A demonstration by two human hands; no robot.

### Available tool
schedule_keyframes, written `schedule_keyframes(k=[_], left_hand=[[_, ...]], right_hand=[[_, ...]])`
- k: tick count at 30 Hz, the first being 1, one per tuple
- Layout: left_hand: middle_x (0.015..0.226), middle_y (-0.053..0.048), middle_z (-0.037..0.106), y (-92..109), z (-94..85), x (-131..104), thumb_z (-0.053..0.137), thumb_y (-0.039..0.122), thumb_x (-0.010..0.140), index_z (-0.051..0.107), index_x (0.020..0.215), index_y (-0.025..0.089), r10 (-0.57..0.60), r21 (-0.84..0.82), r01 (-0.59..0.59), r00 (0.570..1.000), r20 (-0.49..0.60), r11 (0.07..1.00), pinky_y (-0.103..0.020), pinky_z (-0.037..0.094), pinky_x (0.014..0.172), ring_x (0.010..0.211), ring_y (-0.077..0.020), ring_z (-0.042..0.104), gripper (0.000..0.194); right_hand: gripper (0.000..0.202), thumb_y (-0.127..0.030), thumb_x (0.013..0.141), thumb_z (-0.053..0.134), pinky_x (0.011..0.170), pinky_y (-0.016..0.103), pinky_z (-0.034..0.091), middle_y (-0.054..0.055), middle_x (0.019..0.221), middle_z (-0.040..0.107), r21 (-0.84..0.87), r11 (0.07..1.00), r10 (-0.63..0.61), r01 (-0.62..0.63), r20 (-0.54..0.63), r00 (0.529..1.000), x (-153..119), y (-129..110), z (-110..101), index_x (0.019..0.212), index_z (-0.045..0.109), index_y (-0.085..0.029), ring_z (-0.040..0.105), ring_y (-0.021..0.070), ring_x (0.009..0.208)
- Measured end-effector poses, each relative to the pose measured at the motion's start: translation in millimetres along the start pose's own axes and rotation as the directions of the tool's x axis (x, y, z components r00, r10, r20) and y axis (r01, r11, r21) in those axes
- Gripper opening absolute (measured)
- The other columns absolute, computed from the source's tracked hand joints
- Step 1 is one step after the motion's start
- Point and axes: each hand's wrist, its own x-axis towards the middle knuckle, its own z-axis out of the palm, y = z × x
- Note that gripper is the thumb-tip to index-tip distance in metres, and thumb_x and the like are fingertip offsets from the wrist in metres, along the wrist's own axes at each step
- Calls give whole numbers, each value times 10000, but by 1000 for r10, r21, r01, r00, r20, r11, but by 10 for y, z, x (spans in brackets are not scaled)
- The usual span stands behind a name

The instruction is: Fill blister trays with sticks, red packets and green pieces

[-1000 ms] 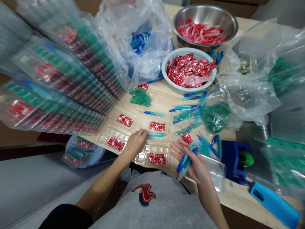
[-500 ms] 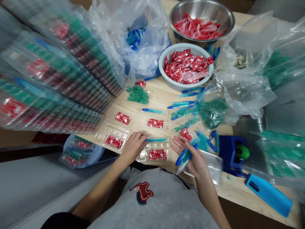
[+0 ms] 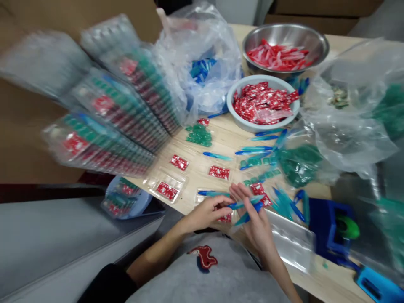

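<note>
My left hand (image 3: 204, 213) pinches one end of a blue-and-teal pen-shaped stick (image 3: 238, 205). The stick lies across the fingers of my right hand (image 3: 259, 229). That hand is half curled, its thumb pressing on more blue sticks (image 3: 245, 217). Below both hands, partly covered, is a clear plastic tray (image 3: 198, 201) with a red patterned packet (image 3: 225, 218) and a blue stick (image 3: 212, 193) in it. Further trays near my left hand hold a red packet each, one at the left (image 3: 166, 190) and one further back (image 3: 219, 172).
Filled clear packs (image 3: 126, 122) stand stacked at the left. Behind are a bowl of red packets (image 3: 232, 111), a steel bowl (image 3: 320, 46) and a bag of blue pieces (image 3: 217, 38). Green pieces (image 3: 199, 134) lie mid-table. A blue tape dispenser (image 3: 325, 227) is at the right.
My left hand has moved from the tray to my right hand and now grips a stick there. A blue stick lies in the tray. The whole view has shifted.
</note>
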Motion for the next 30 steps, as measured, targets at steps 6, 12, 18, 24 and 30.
schedule_keyframes(k=[6, 12, 18, 24, 30], left_hand=[[1108, -94, 663, -534, -987, -71, 410, 255, 958, 639, 1119, 199, -34, 307, 157, 928, -370, 939, -390, 453, 976, 1082, -218, 586, 285], [1071, -108, 646, -874, -1818, 337, 476, 163, 896, 671, 1008, 194, 2, 526, 267, 890, -456, 808, -460, 378, 1031, 1106, -261, 534, 227], [1162, -79, 613, -926, -1897, 668, 568, 215, 899, 641, 1025, 158, -1, 574, 269, 906, -423, 773, -508, 359, 1058, 1190, -254, 511, 156], [1287, -174, 563, -719, -1542, 428, 415, 142, 909, 642, 1096, 146, -17, 425, 234, 890, -456, 875, -563, 252, 1128, 1295, -308, 433, 293], [1022, -79, 740, -97, -450, -124, 472, 384, 950, 648, 1149, 191, -17, 11, 17, 999, -36, 1000, -301, 564, 809, 936, -199, 697, 328]], right_hand=[[418, -495, 709, 793, 1068, 467, 471, 74, 1175, 720, 105, 983, 161, -149, -118, 980, 93, 4, -167, 1047, 715, -263, 637, 263, 1176], [379, -436, 676, 833, 972, 418, 550, 82, 1050, 762, 113, 969, 231, -220, -96, 968, 61, 57, -175, 972, 728, -223, 714, 246, 1020], [354, -418, 698, 822, 905, 355, 579, 89, 1020, 770, 155, 969, 210, -195, -87, 974, 39, 110, -168, 964, 737, -203, 728, 223, 972], [411, -496, 679, 813, 1001, 355, 521, 87, 1043, 767, 206, 962, 199, -179, -80, 977, 122, 64, -141, 956, 742, -200, 719, 217, 1013], [518, -691, 722, 668, 1023, 377, 502, 59, 1031, 770, 248, 964, 105, -100, -9, 994, 209, -10, 216, 962, 741, -238, 707, 206, 1028]])
